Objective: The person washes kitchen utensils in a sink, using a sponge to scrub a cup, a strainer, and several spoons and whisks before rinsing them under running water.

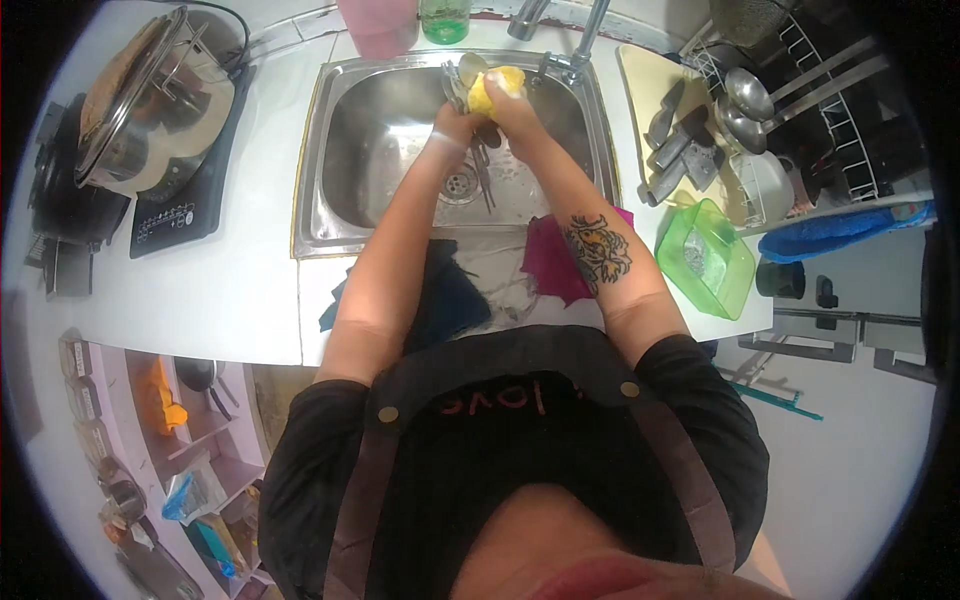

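Note:
Over the stainless steel sink, my left hand grips a bunch of metal cutlery. Handles stick out below the fist towards the drain, and spoon or fork heads rise above it. My right hand holds a yellow sponge with some white foam on it, pressed against the upper part of the bunch. The fingers partly hide the cutlery, so its exact pieces cannot be told. Water drops lie on the basin floor around the drain.
A faucet stands behind the sink. Several knives lie on a cutting board at right, near a green plastic container. Dark blue and magenta cloths lie at the front edge. A lidded pot sits on an induction cooktop at left.

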Motion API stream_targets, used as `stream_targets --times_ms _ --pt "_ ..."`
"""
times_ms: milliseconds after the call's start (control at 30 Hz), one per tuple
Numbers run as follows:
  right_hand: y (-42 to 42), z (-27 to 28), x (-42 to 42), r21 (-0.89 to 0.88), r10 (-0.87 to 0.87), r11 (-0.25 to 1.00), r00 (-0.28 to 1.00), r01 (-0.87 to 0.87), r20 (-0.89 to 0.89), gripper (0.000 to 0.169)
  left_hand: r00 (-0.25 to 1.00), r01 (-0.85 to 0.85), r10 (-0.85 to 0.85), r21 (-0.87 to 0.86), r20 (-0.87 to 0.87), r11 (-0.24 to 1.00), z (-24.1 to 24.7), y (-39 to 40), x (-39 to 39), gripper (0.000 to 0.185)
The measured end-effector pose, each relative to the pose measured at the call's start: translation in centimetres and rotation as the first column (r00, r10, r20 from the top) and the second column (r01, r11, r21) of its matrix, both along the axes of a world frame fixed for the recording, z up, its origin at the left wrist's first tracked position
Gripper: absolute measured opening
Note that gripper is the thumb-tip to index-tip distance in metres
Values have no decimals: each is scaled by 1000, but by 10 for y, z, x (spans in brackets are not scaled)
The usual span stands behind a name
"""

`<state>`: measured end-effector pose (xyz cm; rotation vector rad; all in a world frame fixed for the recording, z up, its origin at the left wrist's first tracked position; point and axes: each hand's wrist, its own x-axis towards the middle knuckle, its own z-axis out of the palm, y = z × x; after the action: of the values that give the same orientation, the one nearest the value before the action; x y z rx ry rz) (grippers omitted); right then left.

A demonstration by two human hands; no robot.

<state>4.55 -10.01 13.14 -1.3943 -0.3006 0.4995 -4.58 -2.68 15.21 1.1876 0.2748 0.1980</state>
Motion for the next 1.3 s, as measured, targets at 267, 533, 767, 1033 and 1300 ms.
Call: stream_targets --times_ms 267,533,767,1033,1300 --pt "-18 43 -7 -50 143 989 970 -136 198 31 985 150 -151 14 86 989 5 -1 -4 12" --pt "-32 37 -5 59 191 978 975 -198 110 20 995 33 -55 230 87 973 4 -4 -5 9" --pt "-27 42 12 -369 -40 903 899 219 436 33 992 115 -123 297 11 948 -2 -1 -4 16" --pt "-28 29 40 -325 -162 863 822 386 547 35 995 99 -89 377 -45 921 1 -1 -3 18" --pt "-37 38 9 -8 109 994 992 -110 -58 38 994 88 -103 278 38 957 -1 -1 -2 17"
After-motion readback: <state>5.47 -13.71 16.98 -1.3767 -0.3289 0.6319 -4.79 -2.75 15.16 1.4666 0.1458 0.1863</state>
